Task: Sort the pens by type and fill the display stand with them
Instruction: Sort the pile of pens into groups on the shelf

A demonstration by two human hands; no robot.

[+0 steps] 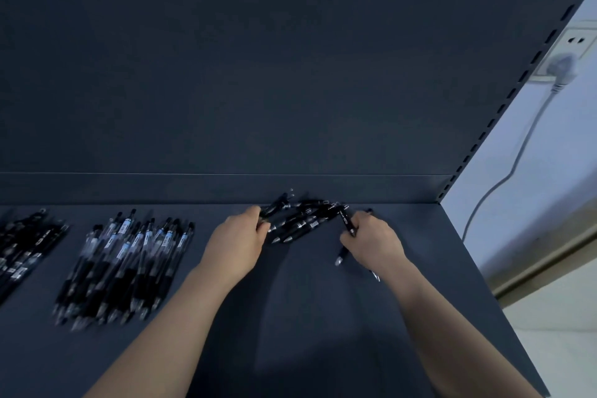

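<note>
Fingers of the left hand curl shut round black pens at the left end of a small pile on the dark shelf, while the right hand grips one pen beside it.

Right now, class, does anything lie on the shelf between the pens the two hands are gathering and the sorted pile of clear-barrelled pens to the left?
Nothing visible does. Between the loose black pens and the clear-barrelled pile there is only the left hand and forearm over bare shelf. The right hand is on the far side.
</note>
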